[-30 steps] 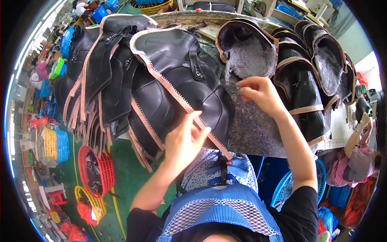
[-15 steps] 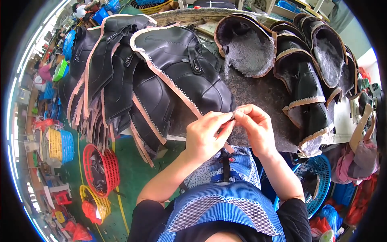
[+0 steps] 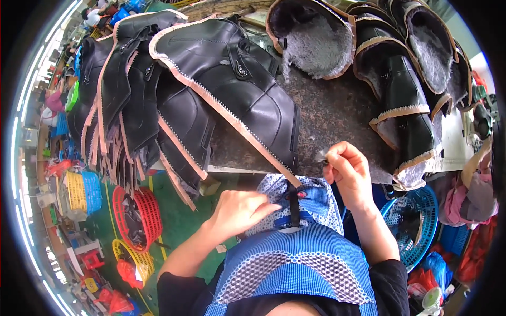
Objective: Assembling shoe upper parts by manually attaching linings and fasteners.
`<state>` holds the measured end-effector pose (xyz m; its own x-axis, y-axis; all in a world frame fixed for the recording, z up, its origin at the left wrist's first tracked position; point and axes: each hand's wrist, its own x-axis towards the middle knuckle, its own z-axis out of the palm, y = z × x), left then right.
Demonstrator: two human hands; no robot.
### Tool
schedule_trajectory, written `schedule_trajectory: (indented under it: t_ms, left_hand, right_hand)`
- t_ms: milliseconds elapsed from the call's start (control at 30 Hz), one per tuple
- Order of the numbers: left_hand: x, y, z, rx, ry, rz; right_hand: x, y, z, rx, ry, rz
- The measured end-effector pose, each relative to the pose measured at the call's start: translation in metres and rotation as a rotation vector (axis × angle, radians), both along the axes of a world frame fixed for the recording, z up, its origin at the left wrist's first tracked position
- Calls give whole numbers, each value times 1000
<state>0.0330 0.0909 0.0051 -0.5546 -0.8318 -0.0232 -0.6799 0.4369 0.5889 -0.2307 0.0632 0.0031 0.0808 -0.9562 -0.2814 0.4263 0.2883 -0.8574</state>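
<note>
- Head view, nearest stuff first: a blue patterned apron [image 3: 295, 268] is worn, with black sleeves cut off by the lower edge.
- Left hand [image 3: 234, 210] is held over the apron, back up, fingers bent. Whether they're pressed together or loose can't be told, since the palm is hidden.
- Right hand [image 3: 350, 171] is raised near the bench edge, thumb and forefinger pressed together on a small dark scrap [image 3: 322, 157]. It's mostly covered by the fingertips and too tiny to identify.
- Front boot upper [image 3: 269, 108], black, is laid on the bench [image 3: 327, 110], well clear of the scrap. The tan zip tape [image 3: 237, 122] along it is left overhanging the bench edge, against the apron.
- More black uppers [image 3: 139, 100] are heaped to the left, largely hidden by each other.
- Farther back, a fleece-lined boot [image 3: 319, 45] is cropped at its top, and stacked boots [image 3: 403, 95] are overlapped at right.
- Far right, a co-worker [image 3: 466, 203] is badly warped by the fisheye rim.
</note>
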Motion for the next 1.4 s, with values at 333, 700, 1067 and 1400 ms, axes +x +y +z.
schedule_trajectory:
  t_ms: [333,700,1067,1400]
  left_hand:
    - [-46,-33,13,898,1080,324]
    - [-44,-14,18,235,600,180]
    - [-45,-2,-8,1236,1150,207]
    - [-12,-99,-3,-272,134,-280]
  right_hand:
    - [14,19,11,-111,40,113]
    - [24,23,4,19,25,212]
    - [19,41,-6,-395,347,147]
    - [-14,11,-9,-48,123,7]
